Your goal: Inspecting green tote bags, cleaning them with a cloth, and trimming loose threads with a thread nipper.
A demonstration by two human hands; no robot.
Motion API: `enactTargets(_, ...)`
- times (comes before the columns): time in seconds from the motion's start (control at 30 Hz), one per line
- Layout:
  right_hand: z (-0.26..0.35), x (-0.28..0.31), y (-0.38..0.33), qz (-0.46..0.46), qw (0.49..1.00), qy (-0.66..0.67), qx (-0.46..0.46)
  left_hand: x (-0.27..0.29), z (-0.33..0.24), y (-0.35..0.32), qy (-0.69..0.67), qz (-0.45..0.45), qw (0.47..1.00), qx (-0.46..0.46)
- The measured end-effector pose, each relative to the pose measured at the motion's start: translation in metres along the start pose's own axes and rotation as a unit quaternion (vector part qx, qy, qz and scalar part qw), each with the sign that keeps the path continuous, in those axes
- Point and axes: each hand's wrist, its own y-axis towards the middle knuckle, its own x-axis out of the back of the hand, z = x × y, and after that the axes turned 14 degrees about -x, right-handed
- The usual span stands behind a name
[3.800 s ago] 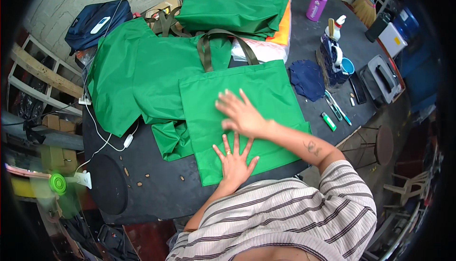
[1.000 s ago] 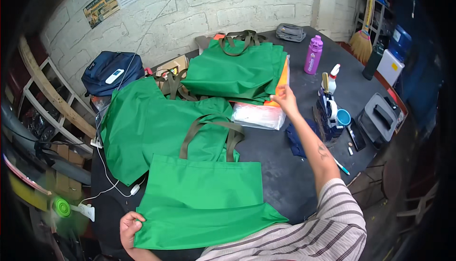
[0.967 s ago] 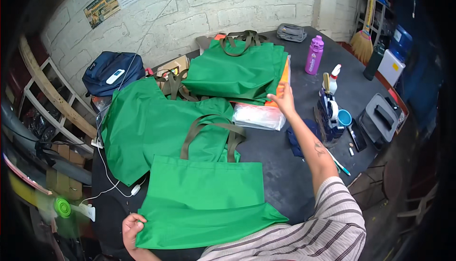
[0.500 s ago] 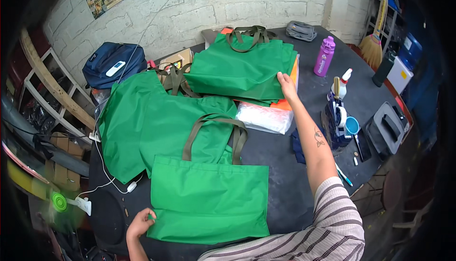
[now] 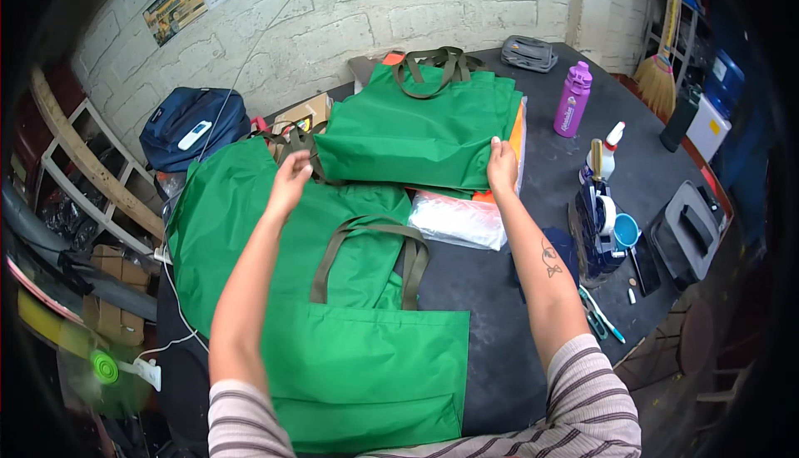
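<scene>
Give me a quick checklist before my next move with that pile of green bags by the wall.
1. Right hand gripping the bag pile at its near right corner: ok.
2. Left hand gripping the pile: not ok, it hovers by the left side.
3. Purple bottle upright and apart from the pile: ok.
4. Front green bag apart from the pile: ok.
5. Number of bags in the right grip: cannot tell.

Shows a black table (image 5: 499, 362); bears a green tote bag (image 5: 366, 366), clear plastic packet (image 5: 456, 221), purple bottle (image 5: 573, 104), grey pouch (image 5: 529, 54), dark caddy (image 5: 586, 229) and grey case (image 5: 682, 235).
</scene>
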Motion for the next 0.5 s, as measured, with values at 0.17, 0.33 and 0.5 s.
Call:
enactTargets(0.17, -0.02, 0.008, 0.013, -0.005, 0.996, 0.082, 0.041, -0.08, 0.048, 0.071, -0.142, -0.09, 0.955, 0.243)
enactTargets(0.33, -0.029, 0.021, 0.03, -0.031, 0.997, 0.038, 0.06, -0.108, 0.09, 0.114, -0.17, -0.136, 0.968, 0.121)
enactTargets(0.5, -0.012, 0.011, 0.024, 0.026, 0.995, -0.096, -0.021, -0.097, 0.082, 0.143, 0.249, -0.122, 0.953, 0.123)
